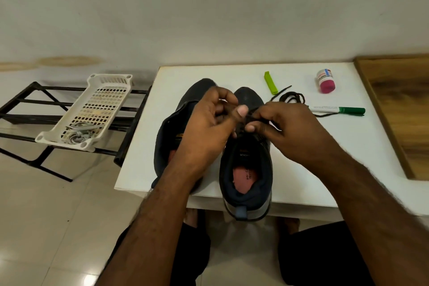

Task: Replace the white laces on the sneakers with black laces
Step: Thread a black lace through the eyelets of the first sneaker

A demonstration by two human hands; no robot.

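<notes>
Right sneaker (246, 169) nearest; white basket (92, 109) holds pale cords (79, 133).

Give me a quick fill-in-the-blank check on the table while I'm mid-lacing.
1. Both hands, left hand and right hand, work a black lace over the ____ sneaker of the pair.
2. The marker on the white table has a ____ cap.
3. The small bottle lying beyond the marker has a ____ cap.
4. The white basket rests on a black ____.

Missing words: right; green; pink; rack
</notes>
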